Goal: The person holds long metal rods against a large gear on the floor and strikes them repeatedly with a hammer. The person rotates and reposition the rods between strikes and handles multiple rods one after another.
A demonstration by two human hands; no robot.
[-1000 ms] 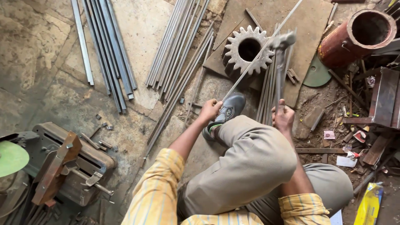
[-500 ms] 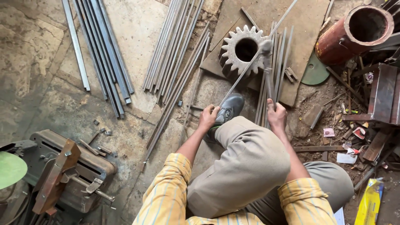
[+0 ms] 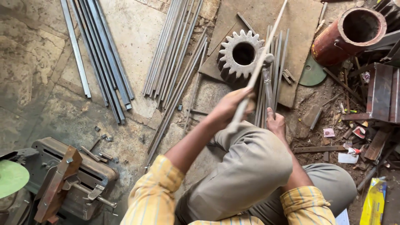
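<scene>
Hammer [image 3: 261,62] gripped in left hand [image 3: 231,106], handle blurred, head apparently over a bar [image 3: 268,89] beside the gear [image 3: 241,54]. Bar's near end is pinched by right hand [image 3: 276,123] above the raised knee [image 3: 254,162].

The shirt sleeves [image 3: 154,196] are yellow with thin pale stripes, and the trousers [image 3: 246,175] are plain beige. The gear wheel [image 3: 241,56] is grey, like the long metal strips [image 3: 100,54]. The pipe [image 3: 348,35] is rusty red. A disc [image 3: 312,74] is green, the board [image 3: 266,21] brown.
</scene>
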